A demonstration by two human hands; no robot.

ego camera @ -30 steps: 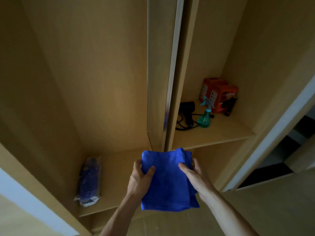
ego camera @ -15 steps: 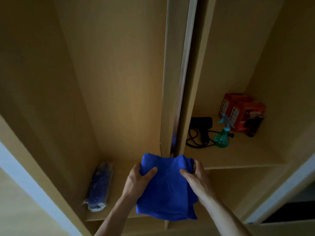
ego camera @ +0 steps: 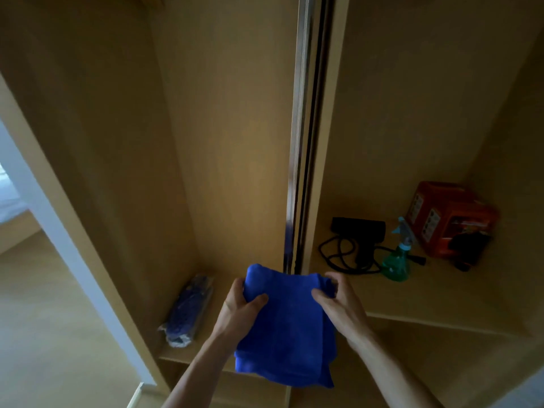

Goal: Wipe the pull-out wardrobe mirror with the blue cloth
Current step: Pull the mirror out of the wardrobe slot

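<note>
Closer now, the mirror (ego camera: 297, 142) stands edge-on dead ahead — not pulled out. Left hand (ego camera: 241, 307) and right hand (ego camera: 343, 304) each pinch the blue cloth (ego camera: 285, 328) just below it; freeing one hand could drop it.

Cloth (ego camera: 287, 328) before mirror edge (ego camera: 297, 172), bottle (ego camera: 396, 262) right (on shelf (ego camera: 441, 295))

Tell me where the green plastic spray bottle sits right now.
In the head view, the green plastic spray bottle stands on the right-hand wooden shelf, between the black corded appliance and the orange box, right of the blue cloth.
</note>
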